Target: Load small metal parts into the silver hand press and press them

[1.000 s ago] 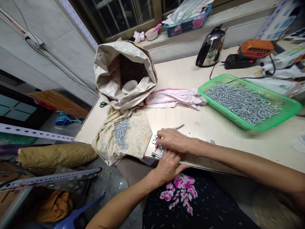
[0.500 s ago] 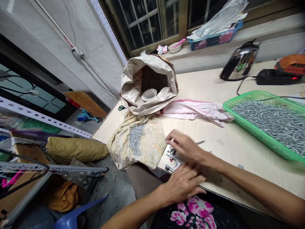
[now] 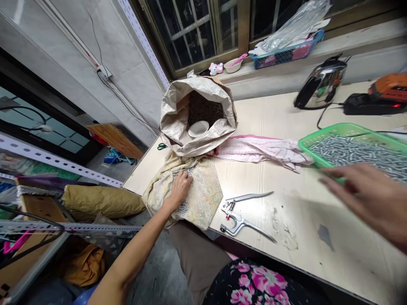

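Observation:
My left hand [image 3: 181, 186] rests on a pile of small silvery metal rods [image 3: 183, 206] lying on a flower-patterned cloth [image 3: 206, 186]. Its fingers are bent together over the pile, and the fingertips are partly hidden among the rods. My right hand [image 3: 365, 199], smeared by motion, is above the table near the front edge of a green plastic basket [image 3: 305, 144] of similar metal pieces [image 3: 349, 150]. Whether it holds anything does not show. Between my hands, hand pliers [image 3: 237, 222] with a spring and a C-shaped jaw lie on the table with their handles spread.
Behind the cloth stands an open woven sack [image 3: 171, 110] with dark contents and a white bowl [image 3: 199, 128]. A pink-striped towel [image 3: 260, 150] lies beside it. Farther back are a metal kettle [image 3: 324, 80] and an orange battery on a charger [image 3: 365, 103]. Green-handled scissors [image 3: 162, 146] lie left.
My hands have parted from over the pliers, which now lie in full view. My left hand has moved left onto the metal pile; my right hand has swung right toward the green basket.

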`<state>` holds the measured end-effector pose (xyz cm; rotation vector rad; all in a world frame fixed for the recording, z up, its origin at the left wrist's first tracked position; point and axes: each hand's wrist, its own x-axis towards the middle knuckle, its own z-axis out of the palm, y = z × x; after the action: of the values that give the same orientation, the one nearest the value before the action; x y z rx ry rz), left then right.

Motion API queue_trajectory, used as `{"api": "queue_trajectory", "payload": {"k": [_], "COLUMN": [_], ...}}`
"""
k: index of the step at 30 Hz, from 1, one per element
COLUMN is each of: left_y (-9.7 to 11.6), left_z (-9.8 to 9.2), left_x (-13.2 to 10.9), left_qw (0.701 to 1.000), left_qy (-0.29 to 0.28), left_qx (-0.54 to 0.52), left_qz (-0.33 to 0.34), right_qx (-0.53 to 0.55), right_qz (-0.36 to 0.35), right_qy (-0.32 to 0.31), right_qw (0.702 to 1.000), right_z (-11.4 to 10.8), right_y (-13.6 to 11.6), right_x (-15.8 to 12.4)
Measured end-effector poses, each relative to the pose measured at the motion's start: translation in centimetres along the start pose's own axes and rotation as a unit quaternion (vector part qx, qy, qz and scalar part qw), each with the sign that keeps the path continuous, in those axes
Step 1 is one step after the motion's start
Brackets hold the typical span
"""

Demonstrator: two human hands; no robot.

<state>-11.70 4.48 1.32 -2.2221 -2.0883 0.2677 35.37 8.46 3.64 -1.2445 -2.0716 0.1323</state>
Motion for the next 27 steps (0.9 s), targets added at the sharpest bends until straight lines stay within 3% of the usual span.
{"api": "queue_trajectory", "payload": {"k": [4,8,13,15,17,19,22,24,27], "left_y": [-0.4,-1.1,-1.4,-0.8,0.7,3.0,7.1,9.4,11.3], "left_z": [-0.5,-0.3,-0.5,-1.1,-1.8,-2.3,-2.4,-2.1,-1.4], "left_x": [0.3,0.5,0.7,0.3,-0.7,-2.3,-4.9,-6.2,-7.1], "left_qw": [0.997,0.995,0.996,0.997,0.991,0.960,0.867,0.809,0.773], "left_qy": [-0.033,-0.046,-0.026,-0.008,0.023,0.030,-0.050,-0.096,-0.116], "left_qx": [0.005,-0.008,-0.027,-0.047,-0.131,-0.280,-0.491,-0.571,-0.607], "left_qz": [0.065,0.085,0.075,0.064,0.032,-0.014,-0.066,-0.099,-0.147], "right_qx": [0.086,0.091,0.078,0.083,0.090,0.086,0.060,0.044,0.023], "right_qz": [-0.082,-0.098,-0.104,-0.112,-0.116,-0.114,-0.117,-0.127,-0.146], "right_qy": [-0.153,-0.239,-0.267,-0.264,-0.256,-0.247,-0.251,-0.250,-0.231], "right_qw": [0.981,0.962,0.955,0.954,0.955,0.958,0.959,0.959,0.962], "right_z": [4.2,7.3,9.2,9.6,9.8,10.0,10.1,10.1,10.0], "right_y": [-6.1,-8.9,-9.7,-9.7,-9.7,-9.7,-9.9,-10.0,-10.2], "right_x": [-3.0,-4.9,-6.3,-6.8,-7.2,-7.4,-7.3,-7.0,-6.9]}}
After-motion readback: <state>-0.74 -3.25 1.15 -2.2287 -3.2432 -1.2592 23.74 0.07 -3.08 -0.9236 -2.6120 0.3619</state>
